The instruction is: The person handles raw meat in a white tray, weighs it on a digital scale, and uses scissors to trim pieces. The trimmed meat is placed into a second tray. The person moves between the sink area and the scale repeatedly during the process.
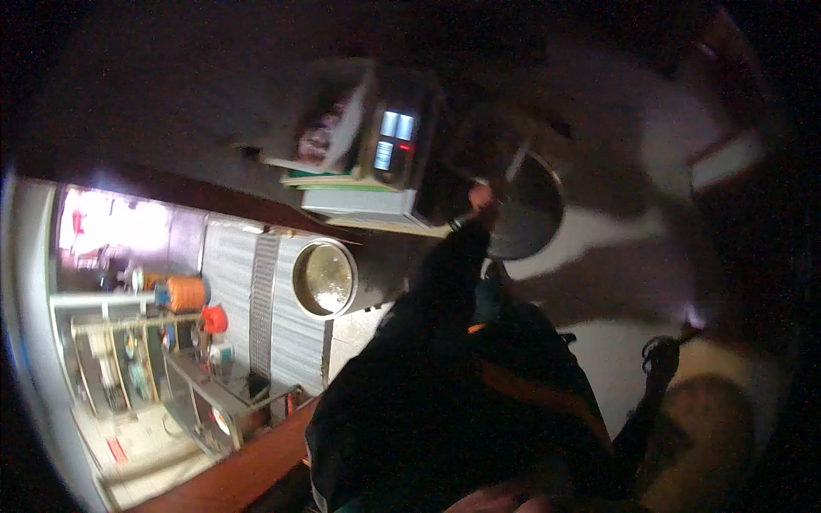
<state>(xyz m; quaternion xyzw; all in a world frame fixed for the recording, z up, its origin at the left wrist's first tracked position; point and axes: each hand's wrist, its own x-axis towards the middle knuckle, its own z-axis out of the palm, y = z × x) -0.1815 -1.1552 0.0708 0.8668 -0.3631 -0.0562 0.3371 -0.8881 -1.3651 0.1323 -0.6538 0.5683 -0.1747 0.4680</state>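
My left hand (482, 195), at the end of a dark sleeve, is at the near-left rim of a large round metal pan (529, 215). A pale, narrow handle-like piece (517, 161) rises by the fingers; blur hides the grip. Dark clothing (449, 385) fills the lower middle, with a teal and orange item (486, 301) near its top. On the right a dark arm-like shape (664, 359) ends close to a small bright spot; whether it is my right hand is unclear. Blurred skin (494, 501) shows at the bottom edge.
A device with lit displays (396, 138) stands beside a clear bag or container (327, 131) on a white box (359, 202). A big metal pot of liquid (325, 279) stands left, near a floor grate (263, 308). Beyond are an orange container (186, 294), shelves (115, 365) and a metal table (211, 385).
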